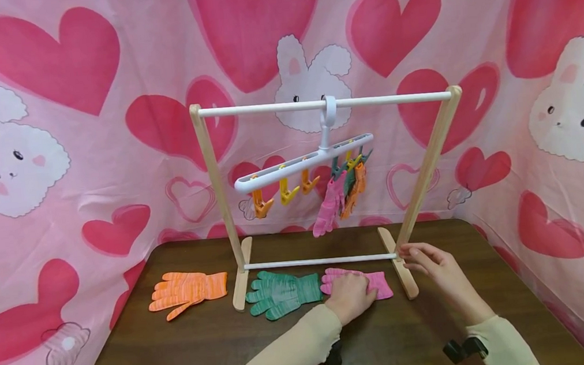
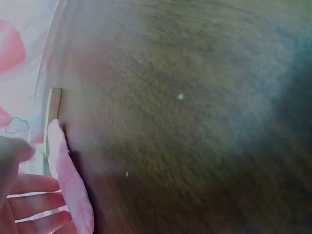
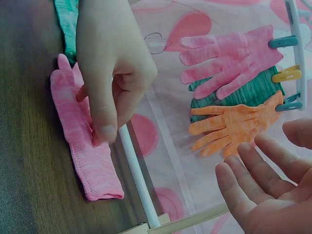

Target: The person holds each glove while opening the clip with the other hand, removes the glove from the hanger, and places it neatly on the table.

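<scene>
My left hand (image 1: 351, 296) lies over a pink glove (image 1: 379, 285) flat on the table, fingertips touching it. In the left wrist view the thumb stands apart from the fingers (image 2: 36, 200), which reach the glove's edge. My right hand (image 1: 437, 268), fingers loosely extended and holding nothing, is beside the right foot of a drying rack (image 1: 428, 165). A green glove (image 1: 283, 293) and an orange glove (image 1: 192, 290) lie left of the pink one. From a white clip hanger (image 1: 280, 171) on the rack hang another pink glove (image 3: 229, 58), a green glove (image 3: 231, 92) and an orange glove (image 3: 234, 124).
Orange and yellow clips (image 1: 286, 193) hang on the hanger's left half without gloves. The rack's white lower bar (image 1: 320, 261) runs just behind the gloves on the brown table (image 1: 182, 354). A pink heart-patterned cloth (image 1: 156, 61) surrounds the table.
</scene>
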`<state>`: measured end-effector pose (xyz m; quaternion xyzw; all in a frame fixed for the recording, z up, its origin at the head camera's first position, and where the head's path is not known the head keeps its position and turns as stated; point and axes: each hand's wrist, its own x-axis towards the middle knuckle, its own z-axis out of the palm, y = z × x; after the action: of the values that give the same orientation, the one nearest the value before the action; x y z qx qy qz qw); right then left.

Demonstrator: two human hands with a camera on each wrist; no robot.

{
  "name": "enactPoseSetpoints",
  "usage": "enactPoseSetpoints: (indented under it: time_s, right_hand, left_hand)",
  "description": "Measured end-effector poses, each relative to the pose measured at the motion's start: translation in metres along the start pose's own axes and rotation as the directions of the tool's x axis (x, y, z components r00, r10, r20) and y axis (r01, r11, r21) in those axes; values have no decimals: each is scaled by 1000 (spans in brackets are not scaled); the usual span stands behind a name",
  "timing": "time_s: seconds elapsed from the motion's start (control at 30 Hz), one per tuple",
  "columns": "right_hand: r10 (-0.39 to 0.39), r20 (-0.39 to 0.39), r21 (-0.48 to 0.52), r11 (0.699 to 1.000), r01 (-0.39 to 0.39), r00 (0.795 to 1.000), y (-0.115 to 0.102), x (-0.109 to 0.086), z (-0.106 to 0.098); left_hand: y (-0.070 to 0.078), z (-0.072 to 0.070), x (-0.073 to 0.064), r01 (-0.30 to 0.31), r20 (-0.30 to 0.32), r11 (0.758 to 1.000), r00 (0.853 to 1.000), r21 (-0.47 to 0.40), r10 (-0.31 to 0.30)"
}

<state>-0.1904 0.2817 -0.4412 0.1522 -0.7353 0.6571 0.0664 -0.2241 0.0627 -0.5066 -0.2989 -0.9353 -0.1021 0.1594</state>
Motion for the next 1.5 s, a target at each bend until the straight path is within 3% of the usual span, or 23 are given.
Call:
enactPoseSetpoints:
  time_s: [0.3, 0.8, 0.97, 1.13, 1.33, 1.5]
  right_hand:
    - [1, 12, -9, 1000, -1, 1000, 1, -2, 1]
    - [-17, 31, -19, 1000, 17, 999, 0, 3, 4]
    - [-27, 35, -21, 999, 27, 999, -4, 7, 6]
    - [-23, 35, -48, 999, 24, 999, -10, 10, 8]
    - [7, 37, -78, 997, -4, 999, -17, 13, 12]
    - [12, 38, -123, 992, -7, 999, -23, 16, 14]
  left_hand:
    - [-7, -2, -1, -37, 83, 996, 996, -78, 44]
    - [-10, -6, 1, -29, 115, 996, 993, -87, 38]
    - [-15, -19, 1, -3, 64, 990, 998, -140, 12]
    - [-20, -34, -1, 32, -34, 981, 999, -192, -39]
    - [-27, -49, -9, 32, -138, 971, 988, -238, -66]
    - [-35, -63, -12, 2, -235, 967, 970, -256, -65]
